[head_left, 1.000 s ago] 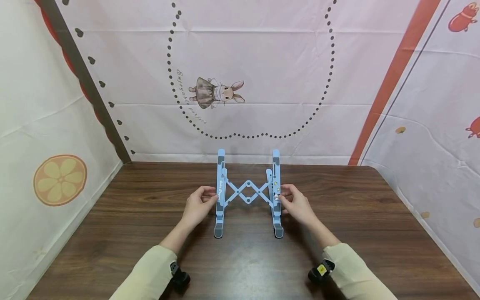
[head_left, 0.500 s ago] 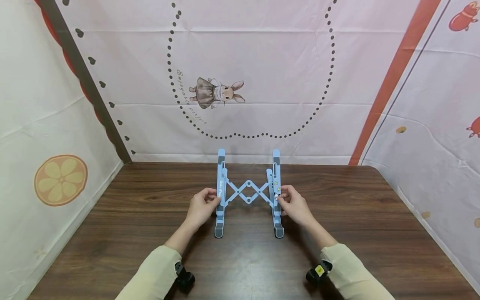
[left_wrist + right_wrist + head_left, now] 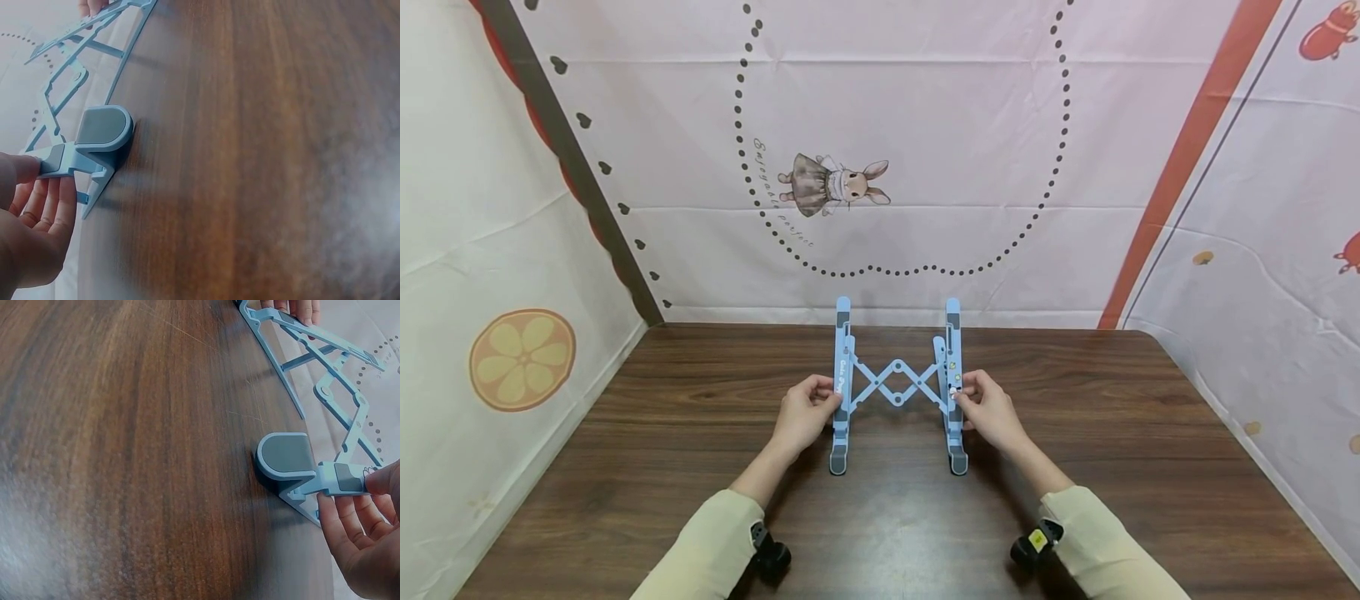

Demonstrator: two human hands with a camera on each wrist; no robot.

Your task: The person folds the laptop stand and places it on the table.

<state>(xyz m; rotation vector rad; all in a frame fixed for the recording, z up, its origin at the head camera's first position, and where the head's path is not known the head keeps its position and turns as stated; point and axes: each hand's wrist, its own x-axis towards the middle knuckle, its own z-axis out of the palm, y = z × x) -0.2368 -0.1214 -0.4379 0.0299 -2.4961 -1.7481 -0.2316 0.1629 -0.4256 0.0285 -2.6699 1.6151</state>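
Note:
A light blue folding laptop stand (image 3: 897, 367) stands unfolded on the brown wooden table, its two long arms joined by crossed links. My left hand (image 3: 802, 412) pinches the stand's left arm (image 3: 842, 367), thumb on top and fingers underneath. On the opposite side, my right hand (image 3: 990, 408) grips the right arm (image 3: 954, 350) the same way, beside small printed stickers. In the left wrist view, the grey-padded front lip (image 3: 103, 127) sits close by the left thumb. The right wrist view shows the matching front lip (image 3: 284, 456) near the right fingers.
Dark wood table (image 3: 895, 533) extends on all sides of the stand. Behind it hangs a pale printed cloth (image 3: 962, 150) with a rabbit figure, and more cloth borders both sides. Black wrist cameras (image 3: 771, 557) sit below both sleeves.
My left hand has shifted slightly right, its thumb now lying further over the stand's left arm. The right hand and the stand look almost unmoved.

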